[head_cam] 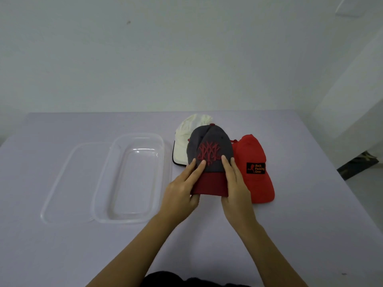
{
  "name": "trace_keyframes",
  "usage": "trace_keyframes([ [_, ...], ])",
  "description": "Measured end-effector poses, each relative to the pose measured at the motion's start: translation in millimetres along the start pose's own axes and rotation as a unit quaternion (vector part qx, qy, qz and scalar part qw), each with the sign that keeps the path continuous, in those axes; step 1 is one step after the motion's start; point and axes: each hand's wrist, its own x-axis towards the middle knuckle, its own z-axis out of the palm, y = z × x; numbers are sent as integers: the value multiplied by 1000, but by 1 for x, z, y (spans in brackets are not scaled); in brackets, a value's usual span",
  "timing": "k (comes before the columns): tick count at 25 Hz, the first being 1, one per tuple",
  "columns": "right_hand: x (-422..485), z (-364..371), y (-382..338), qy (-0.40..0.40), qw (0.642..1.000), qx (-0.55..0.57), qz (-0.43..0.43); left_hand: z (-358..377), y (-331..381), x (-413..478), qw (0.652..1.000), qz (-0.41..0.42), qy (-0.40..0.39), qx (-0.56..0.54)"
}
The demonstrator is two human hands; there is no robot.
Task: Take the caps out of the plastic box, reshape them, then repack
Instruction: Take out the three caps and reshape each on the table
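Observation:
A grey cap with a dark red brim and red embroidery (209,146) sits in the middle of the table. My left hand (182,189) and my right hand (235,183) hold it by the two sides of the brim, fingers lying on the front panel. Behind it on the left lies a white cap (185,139), partly hidden. To its right lies a red cap (255,160) with a black patch. The clear plastic box (99,189) stands empty to the left of the caps.
The box's clear lid (60,183) lies flat, tucked partly under the box's left side. The pale table (310,204) ends at a white wall behind, and its right edge drops to the floor.

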Motion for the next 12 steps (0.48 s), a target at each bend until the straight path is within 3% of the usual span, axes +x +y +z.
trace_keyframes([
  [2,-4,-4,8,-23,1000,-7,-20,-14,-8,-3,985,-25,-121,-123],
  [3,-5,-6,11,-28,999,-6,-30,-20,-13,-2,975,-51,-133,-170],
  [7,-10,-11,8,-32,995,-6,-94,-40,-14,37,931,-227,-22,-284],
  [9,-12,-10,5,-42,992,-2,-115,-48,-9,62,906,-275,-38,-320],
  [12,-14,-5,3,-53,993,-1,-106,-54,-8,77,892,-276,-73,-350],
])
